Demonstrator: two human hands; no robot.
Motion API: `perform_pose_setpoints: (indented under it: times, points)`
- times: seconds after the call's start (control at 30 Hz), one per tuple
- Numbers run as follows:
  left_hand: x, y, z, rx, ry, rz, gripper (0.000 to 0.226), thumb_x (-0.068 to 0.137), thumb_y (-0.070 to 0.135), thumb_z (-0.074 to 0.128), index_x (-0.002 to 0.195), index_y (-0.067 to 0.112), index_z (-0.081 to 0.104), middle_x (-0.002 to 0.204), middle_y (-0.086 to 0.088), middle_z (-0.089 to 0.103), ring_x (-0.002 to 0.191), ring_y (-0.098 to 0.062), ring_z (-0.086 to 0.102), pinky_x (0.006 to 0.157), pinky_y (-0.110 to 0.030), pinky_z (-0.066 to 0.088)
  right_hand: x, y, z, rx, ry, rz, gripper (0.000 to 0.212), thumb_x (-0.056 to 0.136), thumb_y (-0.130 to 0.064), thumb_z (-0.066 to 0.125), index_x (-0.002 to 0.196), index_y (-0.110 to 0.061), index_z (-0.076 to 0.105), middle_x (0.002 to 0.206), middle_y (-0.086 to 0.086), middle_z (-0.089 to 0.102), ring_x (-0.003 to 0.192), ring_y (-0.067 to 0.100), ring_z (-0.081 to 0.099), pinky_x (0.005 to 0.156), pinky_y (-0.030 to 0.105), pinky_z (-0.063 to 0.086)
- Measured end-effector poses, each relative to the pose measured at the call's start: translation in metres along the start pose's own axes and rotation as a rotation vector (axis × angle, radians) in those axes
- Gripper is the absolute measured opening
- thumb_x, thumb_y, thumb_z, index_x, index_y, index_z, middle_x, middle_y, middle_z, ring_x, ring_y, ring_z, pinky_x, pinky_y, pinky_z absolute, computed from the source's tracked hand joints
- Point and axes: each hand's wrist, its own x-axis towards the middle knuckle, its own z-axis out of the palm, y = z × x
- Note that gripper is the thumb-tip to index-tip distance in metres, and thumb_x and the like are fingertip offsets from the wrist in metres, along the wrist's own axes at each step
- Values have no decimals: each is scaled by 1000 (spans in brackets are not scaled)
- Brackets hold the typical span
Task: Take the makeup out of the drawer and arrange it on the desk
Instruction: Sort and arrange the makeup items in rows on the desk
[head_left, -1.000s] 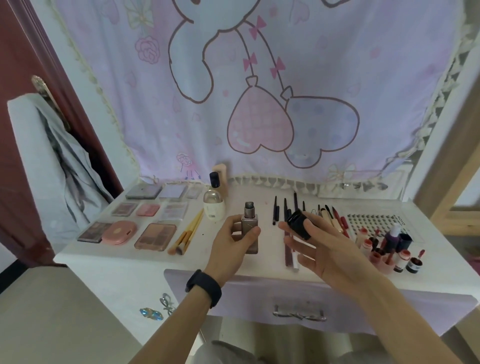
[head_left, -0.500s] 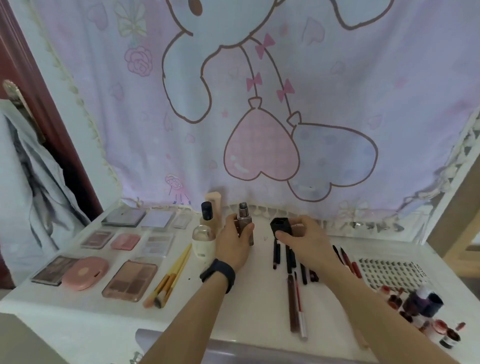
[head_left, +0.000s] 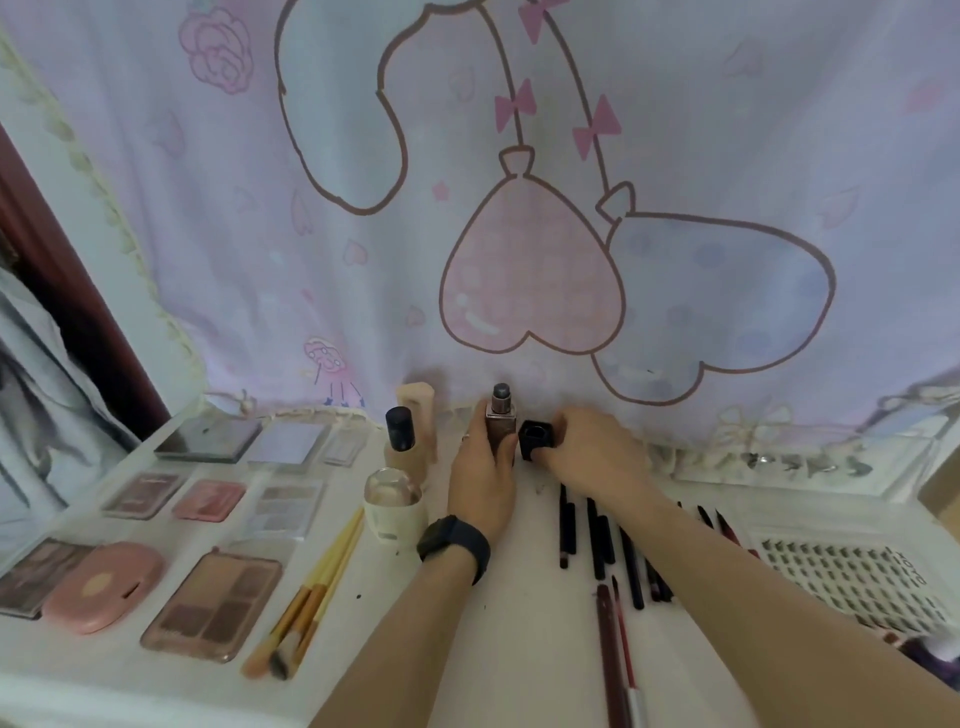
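Observation:
My left hand (head_left: 480, 478) grips a brown foundation bottle (head_left: 501, 426) that stands upright, uncapped, at the back of the white desk (head_left: 519, 639) against the curtain. Its black square cap (head_left: 537, 439) sits just right of the bottle, and my right hand (head_left: 592, 452) holds it with the fingertips on the desk. Left of the bottle stand a black-capped bottle (head_left: 400, 441), a beige tube (head_left: 418, 410) and a clear rounded bottle (head_left: 392, 501). The drawer is out of view.
Eyeshadow palettes (head_left: 213, 605) and a pink compact (head_left: 104, 584) lie in rows at the left, with yellow brushes (head_left: 317, 587) beside them. Dark pencils (head_left: 602, 540) lie right of centre, and a lash tray (head_left: 852, 577) at the far right. A printed curtain (head_left: 519, 208) hangs behind.
Both hands moved from the desk's front to its back edge, carrying the bottle and the cap. The bottle now stands by the curtain and the cap rests beside it. The camera leaned in closer.

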Motion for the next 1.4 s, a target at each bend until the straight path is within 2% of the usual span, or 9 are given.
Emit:
perform_pose_setpoints:
  times: [0.17,0.37,0.6,0.8,0.9,1.03,1.13,1.27,1.4]
  points:
    - [2,-10,3,112,10,-43,48,99,14,54,145,18,41,130,-8,54,119,-22,52,91,-24,41,5,6,12,-103,11,-19,21,85,-40,69,84,-21,60,80,-2,63,76,19,62,52,27,38]
    - [4,-12,4,184,-6,-57,49,99,9,48,146,16,39,126,-7,59,112,-26,57,90,-38,48,11,7,18,-93,29,-6,20,82,-38,67,87,-19,67,84,2,68,79,22,65,59,30,49]
    - [3,-11,4,190,-8,-66,55,100,9,46,152,22,31,127,-7,59,110,-24,58,91,-35,48,15,6,20,-38,-9,-5,20,84,-36,68,88,-17,69,85,4,69,81,24,66,73,41,60]
    - [1,-8,4,171,-11,-80,59,99,11,48,153,23,27,130,-10,56,112,-26,57,88,-36,49,10,5,10,-61,-29,-9,24,84,-33,72,96,-13,68,88,4,68,84,23,65,61,30,50]
    - [-11,-2,2,166,9,-64,62,95,6,48,150,27,29,134,-8,52,113,-23,56,85,-29,46,-1,4,-4,-48,-28,-31,26,85,-24,69,107,-11,67,95,4,69,87,22,63,70,33,55]
    - [-41,7,-3,208,2,-121,76,93,4,53,156,20,14,152,-7,31,132,-25,46,104,-29,42,-26,2,-25,-11,-19,-54,33,89,-21,63,121,-14,62,111,5,67,102,23,62,85,37,55]
    - [-68,16,-12,220,-20,-140,73,94,8,55,156,16,17,155,-6,26,139,-21,37,109,-24,34,-57,-2,-38,-1,-20,-91,34,96,-25,57,129,-18,59,122,3,66,110,22,61,90,33,49]
    - [-103,24,-38,217,-17,-88,60,94,12,59,149,19,34,147,-2,38,130,-15,45,103,-22,38,-108,-6,-43,70,-6,-139,32,99,-30,53,130,-26,60,129,-4,64,113,15,57,92,30,46]
    - [-128,25,-78,253,79,-5,43,91,15,63,130,26,50,127,5,53,102,-3,50,85,-18,39,-162,-12,-34,97,-3,-209,32,101,-34,50,133,-30,58,136,-11,58,127,13,48,100,32,43]
